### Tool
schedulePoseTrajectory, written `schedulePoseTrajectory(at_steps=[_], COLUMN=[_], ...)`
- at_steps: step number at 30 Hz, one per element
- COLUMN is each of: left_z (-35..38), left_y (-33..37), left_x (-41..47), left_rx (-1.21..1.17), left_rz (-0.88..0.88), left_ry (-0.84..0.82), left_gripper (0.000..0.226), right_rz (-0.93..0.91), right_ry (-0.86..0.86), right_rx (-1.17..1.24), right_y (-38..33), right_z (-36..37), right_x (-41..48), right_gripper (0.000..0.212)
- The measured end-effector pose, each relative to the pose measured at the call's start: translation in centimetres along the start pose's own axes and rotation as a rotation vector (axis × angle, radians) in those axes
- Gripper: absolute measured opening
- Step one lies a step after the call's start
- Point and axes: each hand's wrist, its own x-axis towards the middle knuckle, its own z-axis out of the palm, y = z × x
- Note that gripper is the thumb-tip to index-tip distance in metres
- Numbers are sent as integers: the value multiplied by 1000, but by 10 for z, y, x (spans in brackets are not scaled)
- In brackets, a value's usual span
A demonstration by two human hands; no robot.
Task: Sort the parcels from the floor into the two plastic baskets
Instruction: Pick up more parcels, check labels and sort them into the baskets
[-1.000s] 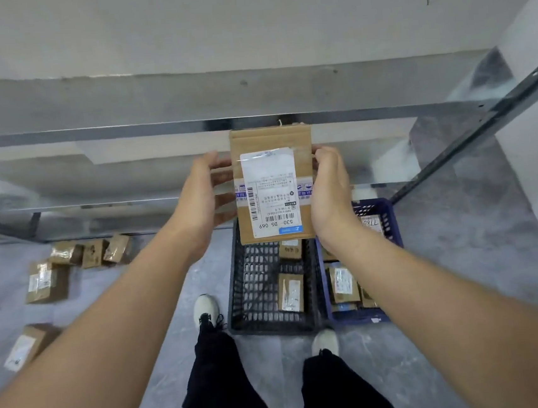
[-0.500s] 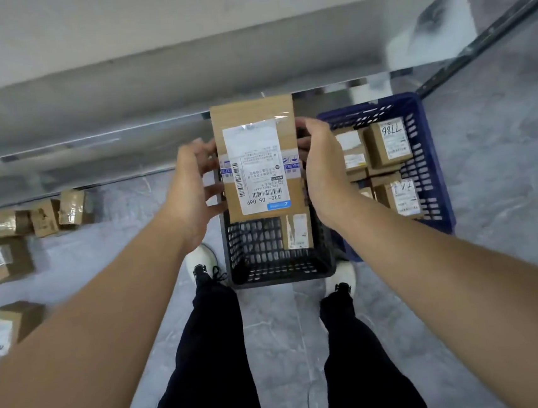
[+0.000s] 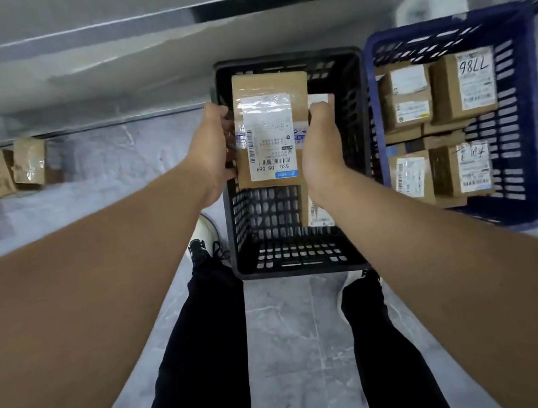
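The floor [image 3: 290, 333] is grey stone-look tile with pale veining, smooth and slightly glossy. A blurred grey metal ledge [image 3: 148, 60] runs along its far edge.

On the right stands the blue basket [image 3: 522, 113], a rectangular crate of rigid plastic with slotted walls. It is packed with several brown cardboard parcels [image 3: 447, 91]. These are boxy, taped, and carry white printed labels, two of them with handwriting in black marker.

Just to its left, their walls nearly touching, is the black basket [image 3: 299, 257], the same slotted plastic with a perforated bottom. Most of that bottom shows bare. One small labelled parcel [image 3: 316, 209] lies near its right wall, and the white label of another parcel [image 3: 316, 99] shows farther in, behind the right thumb.

The held parcel [image 3: 266, 89] is a flat brown cardboard rectangle with a long white barcode label under clear film and a strip of blue-printed tape. It is face up over the opening of the black basket, toward its far side.

The left hand [image 3: 213, 150] grips the left edge of that parcel, with its fingers curled underneath. The right hand [image 3: 321, 146] grips the right edge, with its thumb on top.

Far left, more loose parcels [image 3: 28, 161] sit on the floor against the ledge, crumpled and blurred.

A white shoe [image 3: 205, 226] touches the black basket's near-left corner, above black trousers [image 3: 208, 341].
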Motion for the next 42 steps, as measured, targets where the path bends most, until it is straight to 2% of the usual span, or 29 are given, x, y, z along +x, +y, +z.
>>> schedulePoseTrajectory(at_steps=[8,15,18,20,24,29,33,37,42], left_z=[5,20,24,28,34,38,41,40,40], left_y=[-21,-39,-48,-54,-68,-80,-89,-98,-107], left_x=[72,118,137,146,173,209,230,248,259], left_rx=[74,58,29,32,5,-8,-41,-32,-31], left_rz=[33,67,49,43,40,48,23,23,39], left_ry=[18,29,33,30,7,-5,0,-3,-17], left_gripper=[44,37,35,39,51,51,49,43,48], right_rz=[7,39,102,122,137,167,155,117,84], right_ry=[34,77,83,99,107,103,81,60,53], right_rx=[-112,-26,43,60,89,122,117,89,58], right_y=[29,53,63,71,88,104,118,133,141], right_z=[14,25,26,26,28,29,33,34,31], right_x=[70,112,127,138,162,193,211,227,236], right_gripper=[43,40,47,53,52,51,62,60,56])
